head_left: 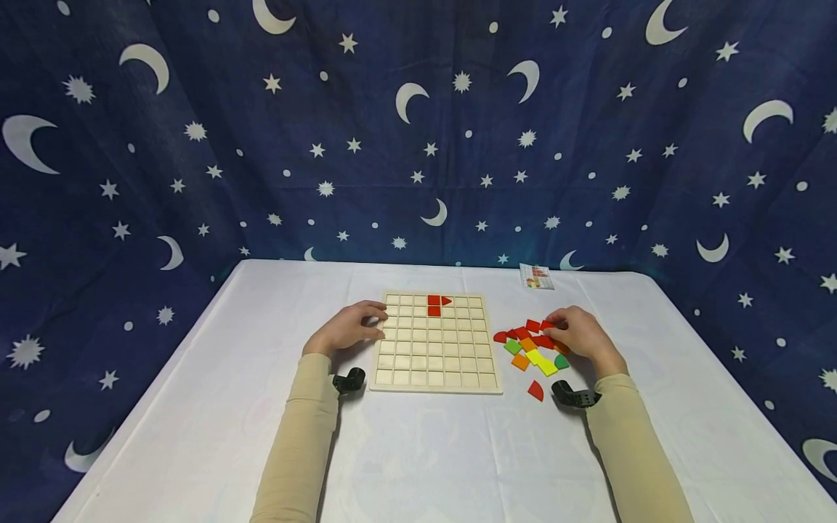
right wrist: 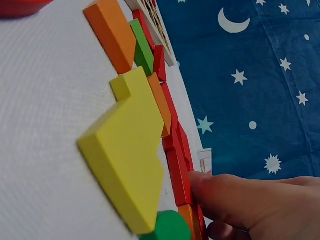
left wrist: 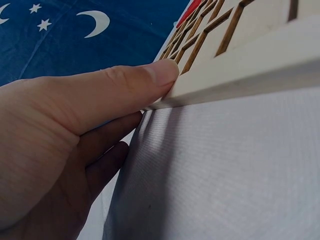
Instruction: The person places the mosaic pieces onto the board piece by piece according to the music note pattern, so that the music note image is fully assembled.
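Observation:
A square wooden grid board (head_left: 434, 388) lies on the table, with two red square tiles (head_left: 434, 311) and a red triangle tile (head_left: 446, 301) in its far rows. My left hand (head_left: 349, 327) rests at the board's left edge, the thumb (left wrist: 162, 74) touching its rim and the other fingers loosely bent. Right of the board is a loose group of coloured blocks. At its far side my right hand (head_left: 578, 335) pinches a red block (head_left: 547, 325) between thumb and fingertips. In the right wrist view the thumb (right wrist: 207, 186) is against the red blocks, and the fingertips behind are partly hidden.
Yellow blocks (head_left: 546, 367), orange blocks (head_left: 520, 362) and a light green block (head_left: 513, 347) lie close together near the right hand. A red quarter-round block (head_left: 535, 391) sits apart, nearer the front. A printed card (head_left: 537, 277) lies at the table's back edge, before a starry curtain (head_left: 366, 131).

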The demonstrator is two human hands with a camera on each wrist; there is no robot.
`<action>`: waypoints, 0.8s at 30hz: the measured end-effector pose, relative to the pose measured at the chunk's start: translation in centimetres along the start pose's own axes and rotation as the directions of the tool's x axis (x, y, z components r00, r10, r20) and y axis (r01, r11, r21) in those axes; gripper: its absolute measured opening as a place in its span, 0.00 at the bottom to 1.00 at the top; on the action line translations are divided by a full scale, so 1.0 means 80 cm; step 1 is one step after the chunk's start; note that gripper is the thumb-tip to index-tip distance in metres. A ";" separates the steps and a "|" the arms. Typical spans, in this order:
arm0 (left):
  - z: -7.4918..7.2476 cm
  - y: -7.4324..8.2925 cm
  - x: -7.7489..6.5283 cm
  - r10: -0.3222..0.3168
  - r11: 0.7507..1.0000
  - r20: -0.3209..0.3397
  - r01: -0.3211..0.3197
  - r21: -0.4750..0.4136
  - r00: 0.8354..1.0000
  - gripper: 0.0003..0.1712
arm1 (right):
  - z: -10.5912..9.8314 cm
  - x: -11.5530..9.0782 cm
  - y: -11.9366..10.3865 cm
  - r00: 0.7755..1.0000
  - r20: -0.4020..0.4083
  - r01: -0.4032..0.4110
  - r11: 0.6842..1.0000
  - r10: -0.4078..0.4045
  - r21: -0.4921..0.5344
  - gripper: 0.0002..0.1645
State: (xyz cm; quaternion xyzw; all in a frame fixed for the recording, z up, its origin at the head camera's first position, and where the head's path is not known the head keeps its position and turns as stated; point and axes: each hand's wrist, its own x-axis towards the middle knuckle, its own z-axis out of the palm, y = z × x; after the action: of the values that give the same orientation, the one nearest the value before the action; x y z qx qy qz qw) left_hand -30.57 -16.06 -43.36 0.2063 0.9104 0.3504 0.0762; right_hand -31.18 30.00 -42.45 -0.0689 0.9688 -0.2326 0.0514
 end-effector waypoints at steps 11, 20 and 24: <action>-0.003 0.004 -0.001 -0.007 1.000 0.006 0.007 0.011 1.000 0.24 | 0.003 0.000 -0.005 0.999 -0.041 -0.015 0.998 0.017 0.062 0.22; -0.001 0.001 -0.001 -0.007 1.000 0.004 0.007 0.007 1.000 0.24 | 0.009 0.013 -0.042 0.997 -0.066 0.035 0.994 -0.029 0.099 0.24; -0.003 0.002 -0.001 -0.001 1.000 0.006 0.001 0.009 1.000 0.24 | 0.014 0.022 -0.060 0.996 -0.054 0.073 0.992 -0.068 0.102 0.22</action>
State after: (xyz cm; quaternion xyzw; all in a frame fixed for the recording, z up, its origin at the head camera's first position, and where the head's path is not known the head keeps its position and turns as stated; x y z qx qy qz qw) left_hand -30.50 -16.11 -43.10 0.2073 0.9118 0.3457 0.0780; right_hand -32.23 24.98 -41.37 -0.0946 0.9533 -0.2861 0.0223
